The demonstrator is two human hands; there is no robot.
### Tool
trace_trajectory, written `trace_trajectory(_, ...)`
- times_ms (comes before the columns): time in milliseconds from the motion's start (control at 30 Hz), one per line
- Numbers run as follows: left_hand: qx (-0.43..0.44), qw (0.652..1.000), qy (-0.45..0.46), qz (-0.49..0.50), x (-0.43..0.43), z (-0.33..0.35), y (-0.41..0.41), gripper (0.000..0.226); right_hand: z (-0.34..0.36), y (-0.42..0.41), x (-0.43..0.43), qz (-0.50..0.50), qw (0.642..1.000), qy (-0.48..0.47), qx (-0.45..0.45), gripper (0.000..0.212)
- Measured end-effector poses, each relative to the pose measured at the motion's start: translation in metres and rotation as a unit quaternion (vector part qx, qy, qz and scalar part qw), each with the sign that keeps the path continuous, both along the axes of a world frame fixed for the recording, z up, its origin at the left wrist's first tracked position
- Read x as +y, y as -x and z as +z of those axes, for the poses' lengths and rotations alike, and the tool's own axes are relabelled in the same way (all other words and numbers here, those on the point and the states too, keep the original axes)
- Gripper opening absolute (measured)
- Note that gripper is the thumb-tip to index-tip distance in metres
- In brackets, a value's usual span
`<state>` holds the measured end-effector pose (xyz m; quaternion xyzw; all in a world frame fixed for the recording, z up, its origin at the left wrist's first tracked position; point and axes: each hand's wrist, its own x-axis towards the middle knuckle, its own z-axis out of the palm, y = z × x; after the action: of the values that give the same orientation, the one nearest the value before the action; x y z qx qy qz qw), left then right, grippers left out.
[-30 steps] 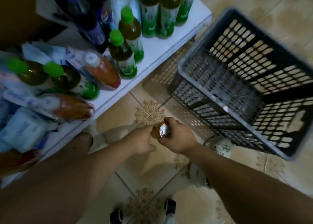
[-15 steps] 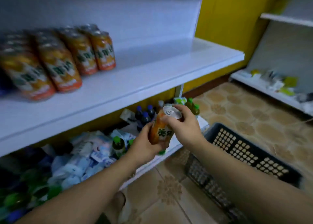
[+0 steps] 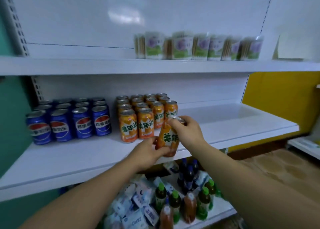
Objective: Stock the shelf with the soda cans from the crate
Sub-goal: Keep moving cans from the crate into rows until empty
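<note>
Both hands clamp the orange can [image 3: 167,140] before the shelf [image 3: 225,124], left hand [image 3: 149,152] under its base, right hand [image 3: 187,130] over its rim; rigid, smooth, probably heavy, best gripped mid-body.

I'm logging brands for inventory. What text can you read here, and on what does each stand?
"美年达": front orange cans standing in rows.
"美年": held orange can; the rest of its label is turned out of view.
"百事可乐": blue cans.
Top-shelf packs: too blurred to read.
Bottom-shelf packets: print too blurred to read.
</note>
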<state>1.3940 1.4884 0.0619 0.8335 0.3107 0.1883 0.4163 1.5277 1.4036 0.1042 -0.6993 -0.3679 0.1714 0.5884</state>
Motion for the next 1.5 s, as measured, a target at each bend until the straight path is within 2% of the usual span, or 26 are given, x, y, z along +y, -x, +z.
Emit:
trace_trajectory(67, 0.125, 0.988, -0.087, 0.028, 0.018, -0.006, 0.011, 0.081, -0.005, -0.003, 0.013, 0.001, 1.000, 0.011, -0.003, 0.041)
trace_trajectory(133, 0.226, 0.953, -0.198, 0.040, 0.034, -0.015, 0.021, 0.078, -0.011, -0.008, 0.025, -0.006, 1.000, 0.023, -0.017, 0.040)
trace_trajectory(200, 0.266, 0.922, -0.280, 0.023, 0.045, -0.021, 0.029, 0.070, -0.013, -0.015, 0.036, -0.016, 0.999, 0.028, -0.022, 0.040)
trace_trajectory(267, 0.290, 0.909, -0.299, 0.004, 0.049, -0.025, 0.033, 0.083, -0.014, -0.021, 0.045, -0.018, 0.999, 0.026, -0.024, 0.044)
trace_trajectory(333, 0.296, 0.901, -0.318, 0.004, 0.049, -0.027, 0.033, 0.100, -0.015, -0.026, 0.054, -0.018, 0.998, 0.028, -0.045, 0.052)
trace_trajectory(367, 0.294, 0.896, -0.334, 0.008, 0.048, -0.029, 0.032, 0.102, -0.017, -0.028, 0.059, -0.016, 0.998, 0.026, -0.058, 0.056)
trace_trajectory(500, 0.281, 0.878, -0.387, 0.026, 0.049, -0.037, 0.030, 0.095, -0.033, -0.031, 0.072, -0.015, 0.996, 0.013, -0.085, 0.060)
trace_trajectory(667, 0.288, 0.870, -0.399, 0.031, 0.047, -0.040, 0.028, 0.099, -0.050, -0.028, 0.083, -0.021, 0.993, -0.015, -0.112, 0.064)
trace_trajectory(800, 0.292, 0.863, -0.411, 0.033, 0.049, -0.044, 0.028, 0.096, -0.066, -0.027, 0.086, 0.015, 0.993, 0.022, -0.116, 0.084)
trace_trajectory(967, 0.298, 0.856, -0.422, 0.032, 0.049, -0.045, 0.027, 0.090, -0.074, -0.031, 0.099, 0.014, 0.977, 0.139, -0.161, 0.088)
trace_trajectory(1200, 0.295, 0.854, -0.426, 0.033, 0.050, -0.046, 0.027, 0.091, -0.080, -0.033, 0.100, 0.000, 0.977, 0.126, -0.171, 0.086)
trace_trajectory(1400, 0.298, 0.854, -0.425, 0.033, 0.050, -0.046, 0.027, 0.090, -0.080, -0.038, 0.105, 0.002, 0.970, 0.165, -0.179, 0.063)
trace_trajectory(1500, 0.301, 0.854, -0.424, 0.032, 0.049, -0.045, 0.026, 0.094, -0.080, -0.035, 0.106, 0.007, 0.967, 0.175, -0.184, 0.072)
